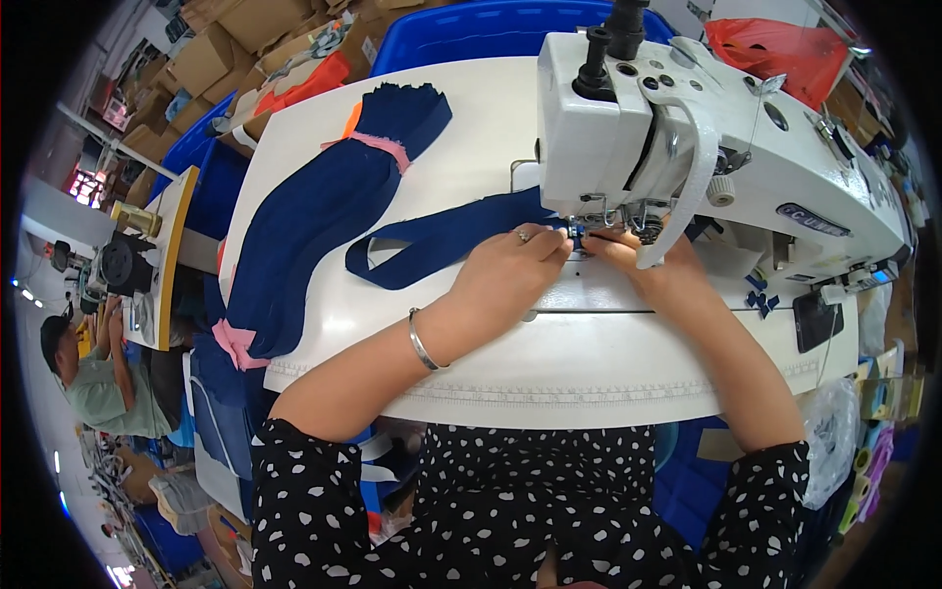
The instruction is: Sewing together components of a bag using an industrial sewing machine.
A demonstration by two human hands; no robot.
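Beneath the head of a white sewing machine [599, 137], my two hands meet at the presser foot [574, 228]. A looped navy fabric strip [432, 245] trails out to the left from that spot. With its fingers closed, my left hand [515, 277] grips the strip's end just left of the needle area. My right hand [659, 270] comes in from the other side, fingertips pinched on the same end; the machine's guard arm covers part of it. The exact stitching point is too small to make out.
A navy fabric bundle [314, 211] tied with pink strips lies on the white table [471, 93]. Small navy scraps [761, 302] and a dark phone [818, 320] sit at the right. Blue bins [442, 34] stand behind. Another person [118, 383] works at the far left.
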